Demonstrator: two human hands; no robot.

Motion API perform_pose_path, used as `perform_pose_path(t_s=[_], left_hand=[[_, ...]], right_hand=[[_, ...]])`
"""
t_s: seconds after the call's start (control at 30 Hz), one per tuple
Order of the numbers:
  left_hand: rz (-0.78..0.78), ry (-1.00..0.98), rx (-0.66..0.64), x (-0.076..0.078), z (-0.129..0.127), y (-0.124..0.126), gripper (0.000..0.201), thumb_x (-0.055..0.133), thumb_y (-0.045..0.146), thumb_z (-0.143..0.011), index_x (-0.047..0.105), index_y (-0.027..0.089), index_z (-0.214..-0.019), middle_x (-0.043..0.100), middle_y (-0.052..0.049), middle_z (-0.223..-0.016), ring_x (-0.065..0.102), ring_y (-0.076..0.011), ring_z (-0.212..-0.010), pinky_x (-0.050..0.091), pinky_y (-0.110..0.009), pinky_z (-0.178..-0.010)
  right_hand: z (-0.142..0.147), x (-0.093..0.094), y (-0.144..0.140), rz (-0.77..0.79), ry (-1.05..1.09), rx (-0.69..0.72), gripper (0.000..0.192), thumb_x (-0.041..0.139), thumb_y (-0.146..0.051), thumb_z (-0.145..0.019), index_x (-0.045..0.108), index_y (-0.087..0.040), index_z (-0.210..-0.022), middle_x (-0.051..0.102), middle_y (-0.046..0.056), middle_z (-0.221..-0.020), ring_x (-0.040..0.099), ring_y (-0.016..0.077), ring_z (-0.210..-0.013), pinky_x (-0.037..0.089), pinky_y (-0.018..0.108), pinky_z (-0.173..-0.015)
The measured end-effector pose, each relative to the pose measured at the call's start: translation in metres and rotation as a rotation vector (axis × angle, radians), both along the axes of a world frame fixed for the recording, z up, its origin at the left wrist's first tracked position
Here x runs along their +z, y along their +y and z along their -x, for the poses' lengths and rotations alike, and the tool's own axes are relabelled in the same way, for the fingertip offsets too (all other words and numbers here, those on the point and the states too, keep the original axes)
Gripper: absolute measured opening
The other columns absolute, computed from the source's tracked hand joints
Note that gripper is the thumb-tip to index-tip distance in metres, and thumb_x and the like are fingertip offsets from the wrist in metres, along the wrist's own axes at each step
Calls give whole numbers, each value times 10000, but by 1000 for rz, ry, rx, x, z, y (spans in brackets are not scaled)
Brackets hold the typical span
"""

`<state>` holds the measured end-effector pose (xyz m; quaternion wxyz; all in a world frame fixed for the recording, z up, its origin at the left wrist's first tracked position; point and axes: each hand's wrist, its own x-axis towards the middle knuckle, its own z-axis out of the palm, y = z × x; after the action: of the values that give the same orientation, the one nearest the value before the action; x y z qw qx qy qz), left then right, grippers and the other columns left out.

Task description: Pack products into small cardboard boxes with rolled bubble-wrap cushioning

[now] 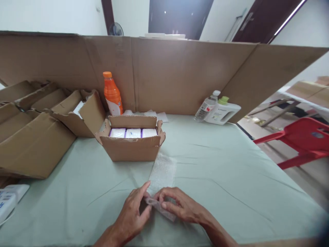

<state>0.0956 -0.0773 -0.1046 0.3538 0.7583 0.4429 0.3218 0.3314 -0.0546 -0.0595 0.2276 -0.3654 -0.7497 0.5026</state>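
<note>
Bubble-wrap strip point(162, 175) long axis runs from near bench point(231, 164) edge toward far edge; left hand point(133, 214) and right hand point(180, 206) both pinch its near end.

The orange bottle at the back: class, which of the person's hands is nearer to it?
Left. The left hand lies below the orange bottle, slightly to its right; the right hand sits farther right. Both hold a bubble-wrap strip.

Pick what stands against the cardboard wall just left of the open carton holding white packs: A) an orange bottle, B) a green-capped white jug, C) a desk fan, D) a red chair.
A: the orange bottle stands at the cardboard wall, behind and left of the open carton.
</note>
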Motion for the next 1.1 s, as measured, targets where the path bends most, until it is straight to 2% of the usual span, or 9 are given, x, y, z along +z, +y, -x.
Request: perform_pose_path(t_s=[0.07, 0.13, 0.2, 0.33, 0.53, 0.7, 0.8, 0.97, 1.1], left_hand=[[144, -14, 98, -3, -4, 4, 531, 533, 190, -844, 538, 203, -1374, 687, -32, -846, 642, -175, -744, 544, -298, -732], [236, -9, 169, -3, -5, 9, 493, 526, 218, -848, 572, 182, -1338, 641, 0, -754, 591, -153, -657, 501, -268, -661], [261, 12, 200, 0, -6, 15, 515, 523, 240, -851, 557, 169, -1359, 610, 17, -722, 562, -147, -637, 471, -265, -656], [262, 62, 206, 3, -8, 25, 539, 515, 253, -856, 527, 181, -1390, 616, 16, -757, 555, -149, -664, 453, -272, -691], [252, 82, 187, 3, -10, 32, 547, 518, 254, -865, 504, 165, -1404, 630, 7, -774, 560, -148, -665, 458, -273, -682], [171, 23, 52, 14, -4, 30, 507, 511, 196, -852, 549, 207, -1357, 676, -17, -877, 604, -151, -748, 499, -276, -728], [31, 1, -145, 24, 5, 30, 397, 466, 73, -806, 670, 214, -1115, 709, -49, -971, 636, -191, -951, 519, -326, -848], [-78, 152, -262, 27, 58, 43, 397, 423, -17, -701, 691, 236, -847, 731, -46, -946, 598, -245, -1173, 484, -452, -1012], [-36, 332, -69, 39, 120, 46, 498, 471, 89, -698, 732, 252, -1091, 688, -74, -1272, 532, -295, -1308, 444, -505, -1093]], right_hand=[[1, -5, -3, -89, 17, -208, 204, 483, -351, -997, 649, -241, -951, 747, 53, -1014, 705, 212, -937, 561, 343, -808], [0, -11, -10, -303, 6, -499, 150, 491, -267, -991, 641, -255, -984, 745, 62, -1014, 706, 220, -962, 555, 373, -855], [-1, -13, -23, -525, -20, -659, 153, 526, -169, -956, 617, -270, -1026, 740, 61, -1024, 701, 220, -967, 549, 384, -846], [5, -14, -48, -751, -133, -496, 286, 595, -83, -868, 588, -262, -1091, 734, 70, -1065, 690, 233, -962, 523, 394, -790], [18, -23, -48, -765, -405, -287, 327, 637, -236, -876, 614, -219, -1203, 676, 127, -1280, 627, 310, -1137, 485, 483, -895], [-11, -26, -9, -680, -401, -480, 337, 539, -279, -948, 590, -237, -1279, 677, 122, -1271, 611, 287, -1181, 467, 476, -966], [-26, -34, 30, -597, -569, -595, 392, 560, -339, -928, 595, -188, -1288, 643, 163, -1322, 581, 328, -1218, 455, 504, -983], [-21, -42, 42, -623, -751, -498, 114, 580, -244, -879, 678, -199, -915, 676, 135, -1266, 538, 341, -1258, 429, 489, -979], [-25, -20, -1, -723, -818, -537, 200, 594, -337, -909, 671, -173, -995, 682, 180, -1226, 563, 383, -1202, 407, 529, -950]])
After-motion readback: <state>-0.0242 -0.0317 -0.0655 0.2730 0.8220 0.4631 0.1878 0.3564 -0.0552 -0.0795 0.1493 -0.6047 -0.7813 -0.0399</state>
